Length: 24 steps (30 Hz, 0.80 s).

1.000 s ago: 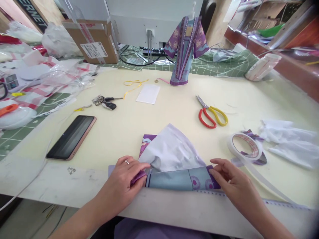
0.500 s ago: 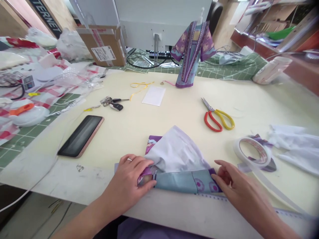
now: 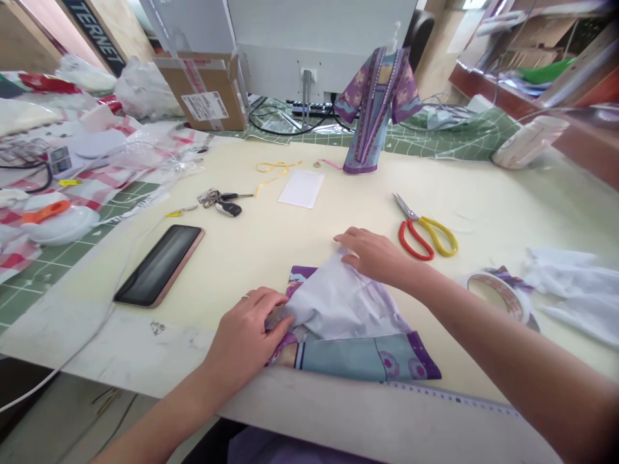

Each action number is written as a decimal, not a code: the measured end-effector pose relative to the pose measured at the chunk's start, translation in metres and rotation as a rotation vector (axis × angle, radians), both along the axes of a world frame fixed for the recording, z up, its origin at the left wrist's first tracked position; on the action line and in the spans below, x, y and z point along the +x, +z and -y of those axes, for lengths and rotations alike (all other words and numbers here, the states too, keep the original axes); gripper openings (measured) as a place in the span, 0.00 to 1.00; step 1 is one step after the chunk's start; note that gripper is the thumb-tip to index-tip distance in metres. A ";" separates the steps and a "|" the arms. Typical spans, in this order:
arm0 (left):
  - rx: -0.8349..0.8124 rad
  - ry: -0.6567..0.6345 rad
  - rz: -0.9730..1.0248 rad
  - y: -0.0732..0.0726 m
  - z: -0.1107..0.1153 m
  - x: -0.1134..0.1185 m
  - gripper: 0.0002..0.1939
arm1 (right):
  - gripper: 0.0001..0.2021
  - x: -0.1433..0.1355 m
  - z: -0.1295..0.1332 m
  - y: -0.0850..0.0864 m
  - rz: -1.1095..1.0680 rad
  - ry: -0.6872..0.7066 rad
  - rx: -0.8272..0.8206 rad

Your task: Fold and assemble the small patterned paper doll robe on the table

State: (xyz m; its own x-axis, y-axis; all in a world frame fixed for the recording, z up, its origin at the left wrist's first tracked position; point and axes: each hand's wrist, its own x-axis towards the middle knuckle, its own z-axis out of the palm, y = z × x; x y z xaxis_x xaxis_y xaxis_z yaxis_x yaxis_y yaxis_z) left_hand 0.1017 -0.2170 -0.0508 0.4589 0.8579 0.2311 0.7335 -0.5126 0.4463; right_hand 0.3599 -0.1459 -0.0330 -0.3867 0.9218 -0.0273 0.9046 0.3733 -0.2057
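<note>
White fabric (image 3: 338, 303), lower centre | your right hand (image 3: 365, 251), open, has moved to its top; purple hem (image 3: 426, 357) now free | your left hand (image 3: 251, 325): grip unclear

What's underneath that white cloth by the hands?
Purple patterned fabric peeks out past the far left side of the white cloth. Anything else beneath is covered and can't be seen.
</note>
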 end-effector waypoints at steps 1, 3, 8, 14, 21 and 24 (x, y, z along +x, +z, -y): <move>-0.012 0.001 -0.016 -0.001 -0.001 0.001 0.07 | 0.10 -0.002 -0.007 -0.003 0.009 0.037 -0.027; -0.027 0.001 -0.043 -0.002 -0.002 0.001 0.09 | 0.07 -0.004 -0.012 -0.005 0.003 0.078 -0.053; -0.018 0.031 -0.077 -0.006 -0.003 0.002 0.19 | 0.06 0.005 0.007 0.013 -0.220 0.031 0.069; 0.139 -0.037 0.004 -0.006 -0.003 0.002 0.05 | 0.07 0.029 0.053 0.029 -0.454 0.094 0.286; 0.474 -0.206 0.012 0.000 0.006 0.008 0.08 | 0.07 0.055 0.090 0.012 -0.235 0.097 0.344; 0.501 -0.279 0.005 0.002 0.009 0.011 0.09 | 0.09 0.058 0.100 0.006 -0.165 0.040 0.344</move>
